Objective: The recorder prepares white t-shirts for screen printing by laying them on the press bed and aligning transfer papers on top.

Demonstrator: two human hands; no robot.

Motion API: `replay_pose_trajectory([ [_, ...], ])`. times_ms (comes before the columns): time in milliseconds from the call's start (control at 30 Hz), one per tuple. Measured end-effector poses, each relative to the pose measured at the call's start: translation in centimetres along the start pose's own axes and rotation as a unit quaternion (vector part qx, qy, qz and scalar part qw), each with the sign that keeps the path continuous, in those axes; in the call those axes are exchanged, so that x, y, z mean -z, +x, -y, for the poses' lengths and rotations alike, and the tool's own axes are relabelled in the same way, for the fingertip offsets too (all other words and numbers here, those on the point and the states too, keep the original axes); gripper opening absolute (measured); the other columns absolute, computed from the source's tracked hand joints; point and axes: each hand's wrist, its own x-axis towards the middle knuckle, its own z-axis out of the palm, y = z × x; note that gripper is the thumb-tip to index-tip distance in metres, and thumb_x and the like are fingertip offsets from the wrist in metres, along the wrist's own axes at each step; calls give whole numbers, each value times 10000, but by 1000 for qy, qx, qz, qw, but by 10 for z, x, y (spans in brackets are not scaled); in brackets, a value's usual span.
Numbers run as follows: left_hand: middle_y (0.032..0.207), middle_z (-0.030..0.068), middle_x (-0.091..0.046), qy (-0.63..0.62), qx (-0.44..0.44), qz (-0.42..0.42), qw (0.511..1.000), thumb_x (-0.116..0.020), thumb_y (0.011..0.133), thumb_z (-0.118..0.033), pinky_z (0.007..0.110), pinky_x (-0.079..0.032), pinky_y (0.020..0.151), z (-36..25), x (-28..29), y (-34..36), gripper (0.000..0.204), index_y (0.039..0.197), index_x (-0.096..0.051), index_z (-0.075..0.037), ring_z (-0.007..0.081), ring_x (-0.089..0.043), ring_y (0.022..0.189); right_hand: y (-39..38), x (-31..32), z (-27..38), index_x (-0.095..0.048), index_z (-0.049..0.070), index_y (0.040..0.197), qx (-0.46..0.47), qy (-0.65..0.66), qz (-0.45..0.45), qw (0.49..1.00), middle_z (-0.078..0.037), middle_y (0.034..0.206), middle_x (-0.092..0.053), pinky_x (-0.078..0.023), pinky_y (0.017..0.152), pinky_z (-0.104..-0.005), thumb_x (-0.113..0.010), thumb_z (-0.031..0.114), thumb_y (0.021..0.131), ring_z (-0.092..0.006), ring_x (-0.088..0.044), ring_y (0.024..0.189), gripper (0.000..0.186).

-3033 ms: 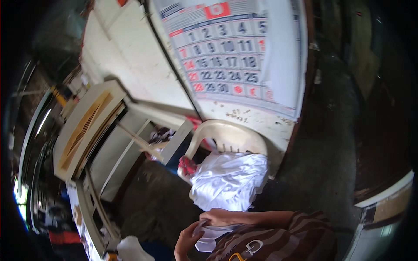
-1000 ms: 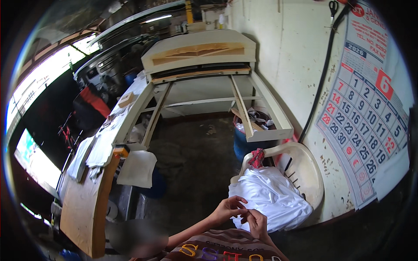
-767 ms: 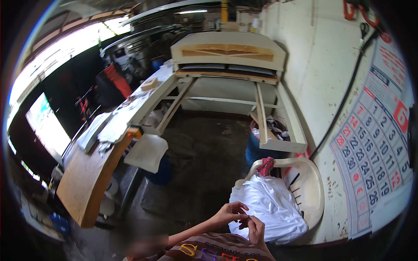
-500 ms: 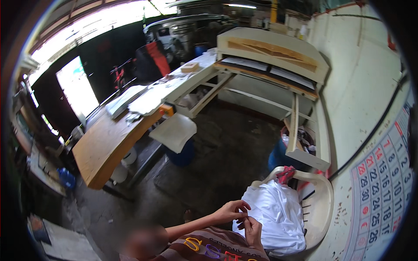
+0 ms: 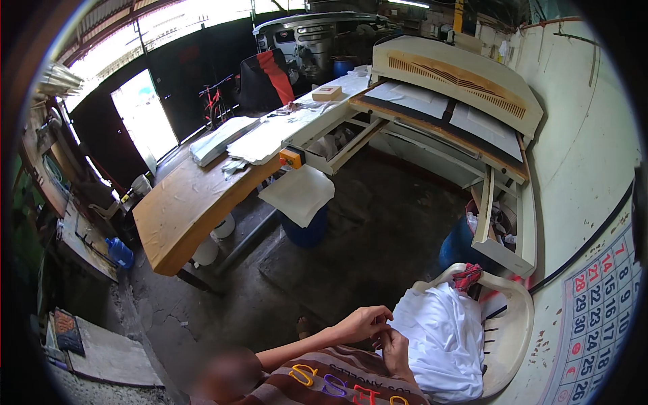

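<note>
My left hand (image 5: 368, 323) and my right hand (image 5: 396, 347) meet in front of my striped brown shirt (image 5: 324, 381). The fingertips of both are pinched close together. Whatever lies between them, if anything, is too small or hidden to make out. Just right of the hands, a heap of white cloth (image 5: 439, 341) rests on a cream plastic chair (image 5: 511, 331). A crumpled red cloth (image 5: 467, 277) hangs over the top of the chair's back.
Ahead stands a large cream machine (image 5: 459, 64) with a slotted hood. A long table (image 5: 182, 216) at left carries white sheets (image 5: 260, 142) and a small box (image 5: 327, 93). Blue drums (image 5: 304, 226) stand below. A calendar (image 5: 587, 317) hangs on the right wall.
The view has tilted and turned slightly, so the table and machine sit further right in the picture. My hands stay together, fingers still pinched, with slightly shifted positions.
</note>
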Motion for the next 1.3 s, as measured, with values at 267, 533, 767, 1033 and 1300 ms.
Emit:
replay_pose_trajectory([
  [267, 761, 95, -569, 14, -74, 28, 997, -506, 859, -61, 297, -480, 593, 18, 45, 8, 136, 983, -525, -7, 186, -593, 660, 26, -38, 27, -586, -27, 837, 3, -29, -38, 999, -70, 643, -589, -441, 522, -246, -465, 178, 903, -114, -562, 570, 247],
  [533, 781, 109, -578, -19, -50, 69, 996, -491, 870, -67, 310, -485, 604, 41, 119, 5, 125, 981, -500, -11, 203, -603, 682, 68, -93, 53, -578, -36, 835, 16, -67, -42, 997, -103, 736, -612, -454, 526, -274, -449, 54, 859, -147, -579, 580, 159],
  [767, 782, 82, -584, -46, -46, 58, 996, -523, 863, -71, 282, -469, 620, 75, 195, -14, 141, 991, -507, -15, 150, -579, 685, 113, -159, 59, -563, -39, 776, 109, -113, -18, 987, -150, 711, -588, -469, 543, -328, -462, 41, 827, -237, -596, 587, 138],
  [1033, 740, 0, -537, -86, 22, 5, 996, -578, 834, -68, 209, -416, 608, 105, 264, -42, 174, 998, -553, -15, 48, -476, 674, 155, -215, 78, -589, -16, 787, 194, -203, 54, 958, -167, 691, -561, -454, 564, -363, -497, 136, 810, -306, -570, 625, 179],
  [1300, 786, 24, -596, -72, 23, -25, 997, -597, 824, -96, 230, -455, 627, 126, 321, -2, 164, 971, -581, -23, 66, -532, 706, 212, -228, 101, -579, -16, 778, 157, -215, 99, 959, -175, 750, -582, -446, 618, -403, -495, 141, 828, -323, -575, 677, 185],
])
